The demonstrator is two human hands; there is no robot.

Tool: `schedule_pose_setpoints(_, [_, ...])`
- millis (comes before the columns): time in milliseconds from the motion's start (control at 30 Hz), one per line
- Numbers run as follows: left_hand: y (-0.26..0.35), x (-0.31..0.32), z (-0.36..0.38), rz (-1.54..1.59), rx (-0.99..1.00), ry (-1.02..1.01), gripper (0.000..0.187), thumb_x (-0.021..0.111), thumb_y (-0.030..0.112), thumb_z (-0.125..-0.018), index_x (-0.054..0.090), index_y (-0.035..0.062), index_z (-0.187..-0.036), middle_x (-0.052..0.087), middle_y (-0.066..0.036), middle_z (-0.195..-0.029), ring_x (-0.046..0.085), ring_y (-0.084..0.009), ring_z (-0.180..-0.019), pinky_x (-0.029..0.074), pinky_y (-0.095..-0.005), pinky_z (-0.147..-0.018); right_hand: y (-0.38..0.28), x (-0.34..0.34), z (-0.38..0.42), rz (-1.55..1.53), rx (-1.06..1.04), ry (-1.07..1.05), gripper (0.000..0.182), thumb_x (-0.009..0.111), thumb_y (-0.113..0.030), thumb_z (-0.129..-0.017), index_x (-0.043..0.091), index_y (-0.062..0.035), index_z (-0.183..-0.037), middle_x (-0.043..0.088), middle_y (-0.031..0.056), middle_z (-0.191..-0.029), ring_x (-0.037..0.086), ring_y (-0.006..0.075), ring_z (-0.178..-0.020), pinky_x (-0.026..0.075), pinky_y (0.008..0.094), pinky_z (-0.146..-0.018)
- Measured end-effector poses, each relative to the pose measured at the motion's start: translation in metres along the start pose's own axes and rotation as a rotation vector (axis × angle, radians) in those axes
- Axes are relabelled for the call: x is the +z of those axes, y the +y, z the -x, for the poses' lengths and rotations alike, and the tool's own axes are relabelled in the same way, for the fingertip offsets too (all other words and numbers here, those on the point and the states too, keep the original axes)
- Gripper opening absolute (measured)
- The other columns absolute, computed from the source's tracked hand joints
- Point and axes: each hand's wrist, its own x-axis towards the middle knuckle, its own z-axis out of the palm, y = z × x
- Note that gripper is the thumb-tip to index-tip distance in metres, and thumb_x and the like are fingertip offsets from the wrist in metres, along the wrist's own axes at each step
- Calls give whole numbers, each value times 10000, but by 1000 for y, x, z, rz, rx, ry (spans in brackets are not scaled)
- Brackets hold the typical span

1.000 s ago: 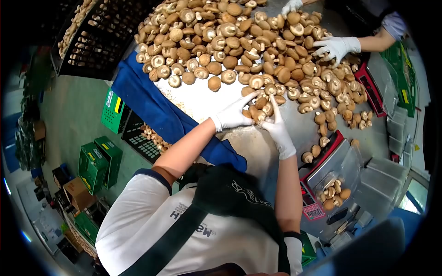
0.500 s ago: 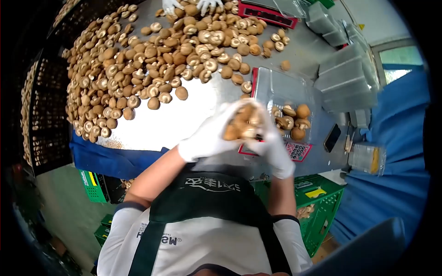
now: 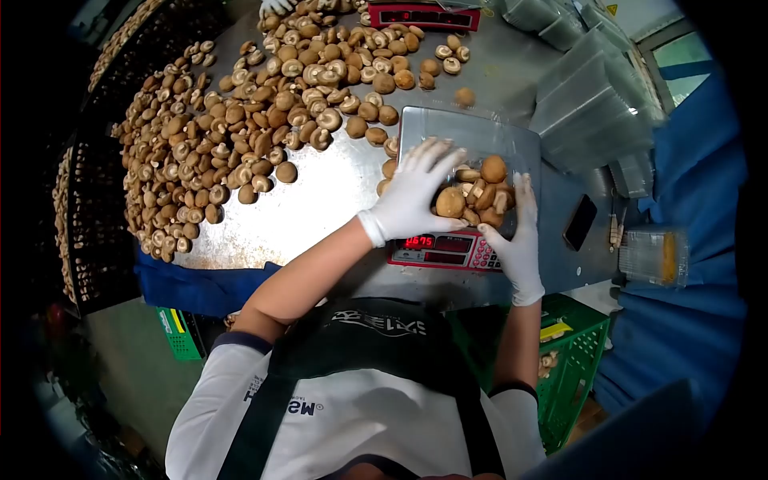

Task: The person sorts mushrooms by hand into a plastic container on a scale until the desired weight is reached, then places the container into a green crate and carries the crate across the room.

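Observation:
My left hand, in a white glove, lies with fingers spread on the brown mushrooms heaped in a clear plastic tray. The tray stands on a red scale with a lit red display. My right hand, also gloved, rests flat against the tray's near right side with its fingers straight. Neither hand grips anything.
A big pile of loose mushrooms covers the metal table to the left and beyond. Another person's gloved hand and a second red scale are at the far edge. Stacked clear trays, a phone, a green crate.
Both hands scooped mushrooms from the pile, carried them cupped to the right, and have let them go into the tray on the scale. My view turned right with them.

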Motion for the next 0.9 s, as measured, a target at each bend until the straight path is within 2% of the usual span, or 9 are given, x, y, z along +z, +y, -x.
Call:
schedule_pose_setpoints(67, [-4, -11, 14, 22, -74, 48, 1018, 825, 449, -672, 340, 92, -1493, 303, -206, -1510, 230, -420, -1430, 217, -514, -1175, -7, -11, 0, -126, 40, 44, 770, 714, -119, -794, 385, -74, -1489, 338, 203, -1535, 323, 335, -1427, 277, 423, -1163])
schedule_pose_setpoints(100, [-9, -14, 23, 87, -85, 88, 972, 825, 372, -696, 343, 89, -1491, 291, -191, -1520, 227, -405, -1435, 219, -498, -1180, -5, -12, 2, -163, 60, 78, 732, 688, -108, -812, 393, -58, -1480, 352, 200, -1526, 334, 334, -1421, 280, 422, -1162])
schedule_pose_setpoints(167, [-21, -17, 45, 119, -178, 171, 920, 809, 376, -719, 370, 57, -1461, 308, -223, -1485, 246, -426, -1413, 236, -496, -1166, 1, -15, 8, -231, 106, 147, 658, 637, -84, -848, 407, -27, -1462, 379, 192, -1510, 356, 332, -1407, 287, 420, -1158])
schedule_pose_setpoints(200, [-21, -18, 55, 135, -228, 206, 867, 799, 306, -743, 377, 52, -1456, 303, -215, -1490, 253, -406, -1416, 248, -469, -1166, 5, -15, 11, -213, 113, 162, 565, 549, -61, -901, 416, -6, -1448, 415, 182, -1480, 381, 314, -1390, 311, 412, -1145])
schedule_pose_setpoints(400, [-3, -22, 92, 127, -364, 296, 732, 744, 195, -792, 419, 50, -1432, 376, -191, -1449, 338, -364, -1373, 288, -436, -1148, 23, -14, 28, -408, 216, 276, 484, 448, -49, -963, 430, -15, -1445, 448, 157, -1455, 445, 274, -1341, 357, 387, -1115])
schedule_pose_setpoints(633, [28, -19, 63, 61, -202, 209, 531, 713, 121, -792, 572, 61, -1301, 563, -129, -1254, 512, -296, -1186, 371, -388, -1050, 17, -15, 24, -383, 247, 316, 421, 459, 2, -973, 496, 1, -1392, 558, 146, -1350, 540, 244, -1245, 409, 360, -1071])
schedule_pose_setpoints(700, [34, -16, 48, 35, -164, 228, 475, 719, 148, -798, 615, 79, -1256, 597, -101, -1169, 541, -275, -1063, 388, -366, -981, 15, -12, 21, -364, 228, 305, 417, 474, 13, -964, 510, 1, -1380, 569, 143, -1336, 544, 236, -1239, 416, 356, -1063])
schedule_pose_setpoints(767, [29, -12, 40, 68, -153, 220, 527, 748, 213, -787, 600, 84, -1276, 599, -101, -1157, 541, -279, -1068, 371, -379, -995, 16, -9, 17, -360, 189, 294, 417, 506, 17, -945, 527, 0, -1361, 581, 148, -1314, 544, 248, -1234, 413, 361, -1064])
schedule_pose_setpoints(900, [23, 8, 30, -170, -96, 6, 706, 790, 362, -743, 531, 110, -1350, 561, -111, -1232, 478, -303, -1209, 236, -479, -1130, 15, -3, 11, -24, 40, 304, 424, 578, 6, -902, 555, 0, -1325, 599, 151, -1272, 526, 284, -1230, 400, 386, -1069])
